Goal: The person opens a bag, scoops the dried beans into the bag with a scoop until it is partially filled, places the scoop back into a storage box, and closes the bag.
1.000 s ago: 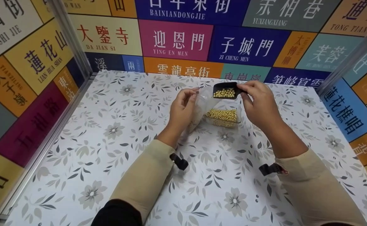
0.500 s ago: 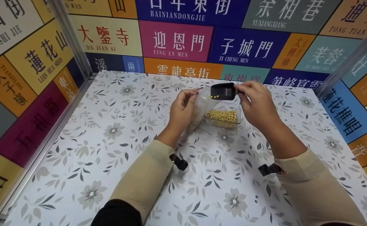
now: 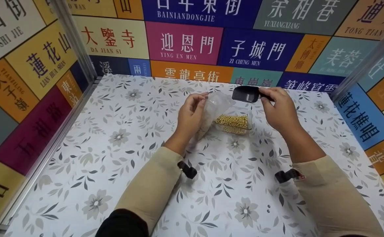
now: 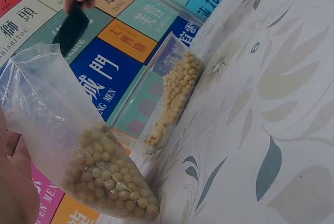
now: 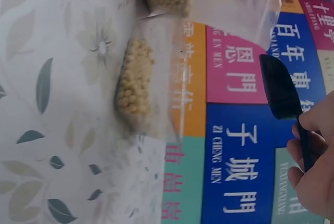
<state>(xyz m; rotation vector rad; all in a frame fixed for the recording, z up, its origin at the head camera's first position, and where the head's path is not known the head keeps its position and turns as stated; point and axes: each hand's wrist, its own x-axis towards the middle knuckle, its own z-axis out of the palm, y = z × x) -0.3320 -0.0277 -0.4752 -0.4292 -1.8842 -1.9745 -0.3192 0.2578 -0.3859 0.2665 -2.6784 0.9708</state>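
Observation:
My left hand (image 3: 191,110) pinches the upper edge of a clear plastic bag (image 4: 49,96), which stands on the table with soybeans (image 4: 107,177) filling its lower part. By its handle, my right hand (image 3: 280,108) grips a black scoop (image 3: 245,94), raised to the right of the bag's mouth. No beans show in the scoop's hollow. Below the scoop and beside the bag sits a clear rectangular container (image 3: 249,120), partly filled with more soybeans (image 4: 180,88). In the right wrist view the scoop (image 5: 280,87) hangs apart from the bag (image 5: 229,4).
A white tabletop (image 3: 113,171) with a grey flower-and-leaf print lies under everything. Colourful panels (image 3: 183,42) with lettering stand along the back and both sides, joined by metal corner posts (image 3: 77,39). Black straps (image 3: 187,170) sit at both sleeve cuffs.
The scoop, full of beans a second ago, tipped towards the bag and emptied into it. My right hand has since drawn it back to the right. My left hand stays in place.

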